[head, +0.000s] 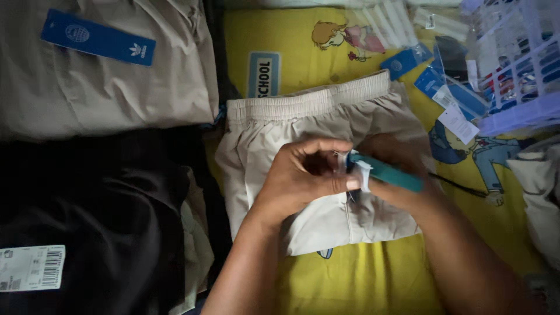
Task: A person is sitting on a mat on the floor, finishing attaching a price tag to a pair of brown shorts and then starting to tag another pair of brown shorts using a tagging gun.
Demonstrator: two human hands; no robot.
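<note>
Left hand (303, 175) pinching white tag (363, 175); right hand (396, 175) blurred, gripping teal tagging tool (388, 172); below both grips, folded beige shorts (303, 116), partly hidden.

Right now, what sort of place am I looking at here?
Likely a home garment-tagging or packing spot, set up on a bed. Folded beige shorts lie on a yellow cartoon sheet, loose blue tags sit beside a white basket, and more folded clothes carry tags.
</note>
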